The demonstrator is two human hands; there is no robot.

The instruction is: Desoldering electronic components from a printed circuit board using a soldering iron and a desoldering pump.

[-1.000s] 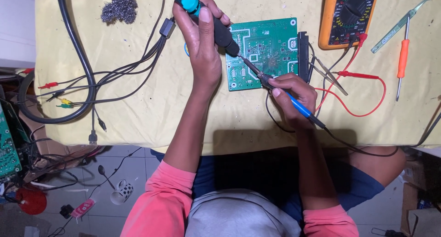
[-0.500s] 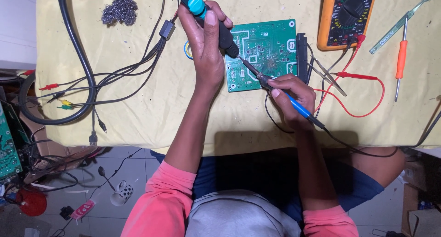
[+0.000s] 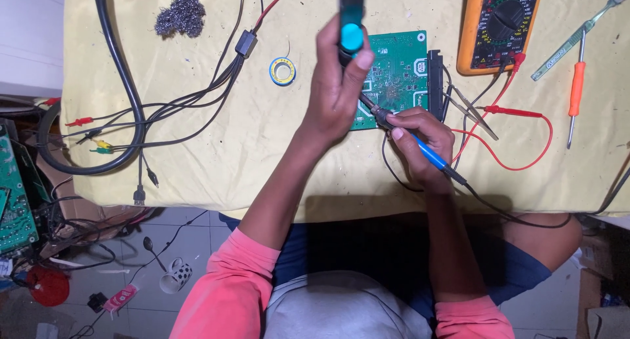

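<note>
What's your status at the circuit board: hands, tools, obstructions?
Left hand gripping teal-black pump tool. Right hand holding blue soldering iron, tip on green circuit board. Tweezers alongside, nothing blocking.

Blurred teal-and-black tool top cut off; circuit board part-hidden behind left hand.
</note>
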